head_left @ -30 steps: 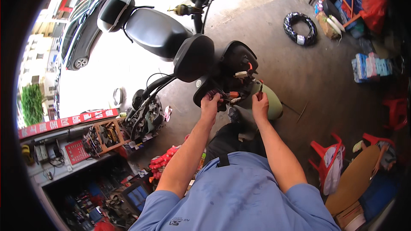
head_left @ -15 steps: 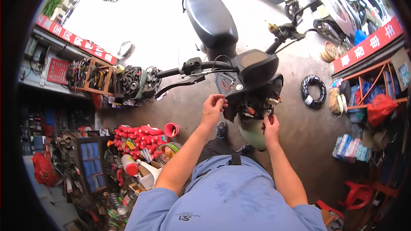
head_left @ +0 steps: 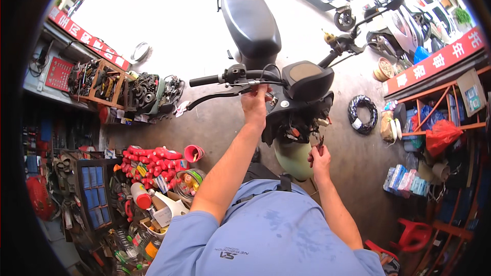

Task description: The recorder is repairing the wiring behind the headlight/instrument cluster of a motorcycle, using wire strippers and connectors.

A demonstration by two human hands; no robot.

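An electric scooter stands before me with its front panel off, showing tangled wires and connectors (head_left: 294,132) below the dashboard (head_left: 305,77). My left hand (head_left: 254,105) is at the small storage tray (head_left: 276,103) under the left handlebar (head_left: 245,76). Its fingers are curled into the tray, and what they grip is too small to make out. Lower and to the right, my right hand (head_left: 320,158) is closed around pliers (head_left: 320,144) with reddish handles, their jaws pointing up, just below the hanging wires. The front fender (head_left: 292,157) is pale green.
Red bottles (head_left: 148,166) and a pink cup (head_left: 193,153) sit on the left, near a crowded bench of parts (head_left: 146,94). A wrapped tyre (head_left: 362,114) lies on the floor to the right, before an orange shelf (head_left: 445,128). More scooters (head_left: 394,25) stand outside.
My left hand has moved up and away from me into the tray below the handlebar. My right hand, still gripping the pliers, has dropped slightly away from the wires.
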